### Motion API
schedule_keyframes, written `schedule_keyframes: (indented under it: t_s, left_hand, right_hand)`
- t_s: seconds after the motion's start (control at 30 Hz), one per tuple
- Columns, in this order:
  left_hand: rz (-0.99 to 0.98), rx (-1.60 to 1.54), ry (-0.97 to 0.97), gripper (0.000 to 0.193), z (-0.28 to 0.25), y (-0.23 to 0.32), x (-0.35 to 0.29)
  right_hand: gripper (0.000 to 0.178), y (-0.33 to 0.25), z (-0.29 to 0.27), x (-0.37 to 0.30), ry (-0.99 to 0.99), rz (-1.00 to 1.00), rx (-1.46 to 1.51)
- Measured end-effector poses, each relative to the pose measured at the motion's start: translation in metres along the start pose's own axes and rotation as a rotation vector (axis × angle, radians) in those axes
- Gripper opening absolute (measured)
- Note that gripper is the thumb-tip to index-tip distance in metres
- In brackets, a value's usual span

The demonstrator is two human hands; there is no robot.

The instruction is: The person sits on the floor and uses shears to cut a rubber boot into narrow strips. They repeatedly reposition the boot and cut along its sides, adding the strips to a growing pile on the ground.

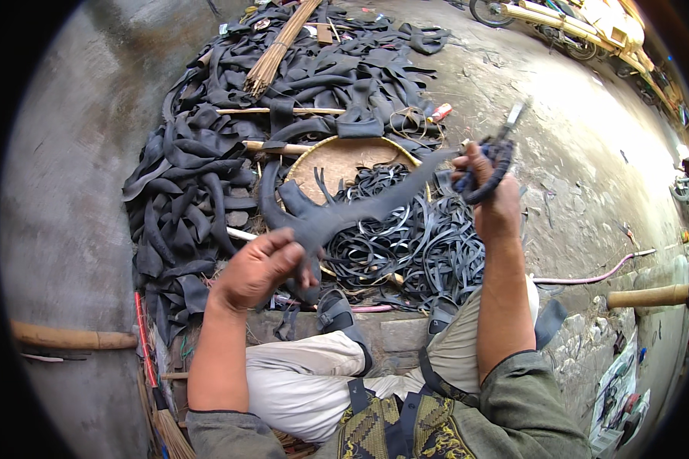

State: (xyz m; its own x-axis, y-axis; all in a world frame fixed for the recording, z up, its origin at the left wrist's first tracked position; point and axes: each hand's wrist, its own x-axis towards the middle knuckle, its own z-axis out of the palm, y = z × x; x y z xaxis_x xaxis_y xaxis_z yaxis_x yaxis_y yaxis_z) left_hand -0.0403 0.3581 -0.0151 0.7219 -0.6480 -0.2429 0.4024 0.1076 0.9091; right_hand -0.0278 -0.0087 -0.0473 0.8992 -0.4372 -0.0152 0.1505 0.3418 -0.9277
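My left hand grips a wide piece of black rubber, fingers closed on its near end. The rubber stretches up and to the right toward my right hand, which is closed around a pair of scissors with dark wrapped handles. Their blades point up and away. The rubber's far end seems pinched by the right thumb and fingers too, though blur hides the exact contact. Below the rubber, thin black rubber strips lie tangled in and over a round woven tray with a yellowish rim.
A big heap of black rubber pieces spreads at the left and back, with a bundle of thin sticks on top. A bamboo pole juts in at left, another at right. A motorbike stands far right.
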Motion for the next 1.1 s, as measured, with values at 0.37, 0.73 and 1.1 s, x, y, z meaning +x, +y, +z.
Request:
schedule_keyframes:
  t_s: [0.37,0.73,1.1]
  left_hand:
    - [0.188,-0.043,0.491,0.042,0.004,0.003,0.015]
    - [0.256,-0.013,0.674,0.025,-0.039,-0.007,0.009]
    - [0.185,0.025,0.56,0.043,-0.024,-0.005,0.01]
  right_hand:
    - [0.056,0.058,0.068,-0.081,-0.649,0.334,-0.393]
    - [0.052,0.072,0.073,-0.102,-1.01,0.342,-0.609]
    - [0.055,0.076,0.073,-0.1,-1.014,0.315,-0.581]
